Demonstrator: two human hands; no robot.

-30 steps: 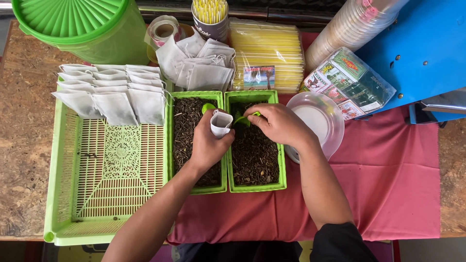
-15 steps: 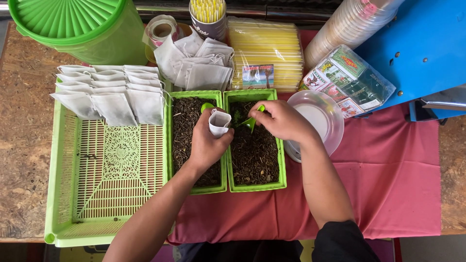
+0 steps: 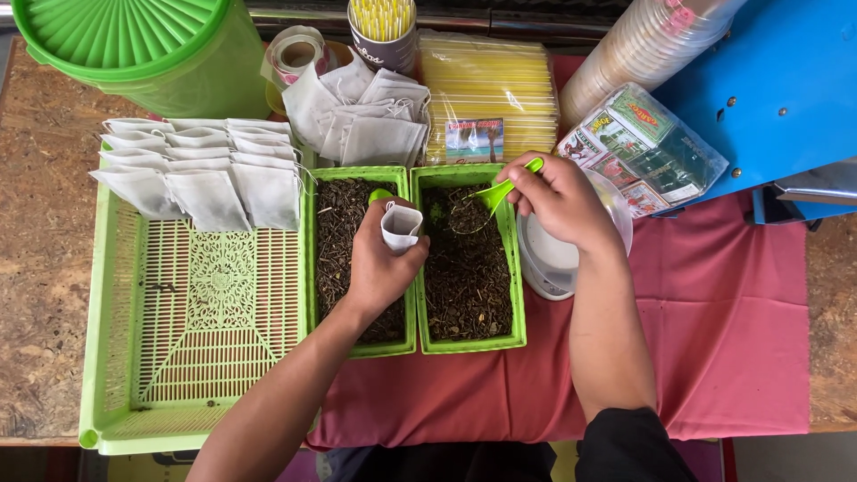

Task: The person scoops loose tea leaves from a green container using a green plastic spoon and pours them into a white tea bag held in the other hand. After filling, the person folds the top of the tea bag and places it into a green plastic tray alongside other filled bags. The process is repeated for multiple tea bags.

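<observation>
left hand grips open white filter bag | right hand grips green scoop over right tea tray

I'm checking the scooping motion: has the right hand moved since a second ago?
Yes. The right hand, holding the small green plastic spoon, has lifted from over the right green tray of dark loose tea toward that tray's far right corner.

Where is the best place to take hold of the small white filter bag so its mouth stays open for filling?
Take the white filter bag by its lower body, from below and from the left, as the left hand does now. Its mouth faces up and is spread open, so a grip low on the sides leaves the rim free. The right hand brings the green spoon in from the right.
</observation>
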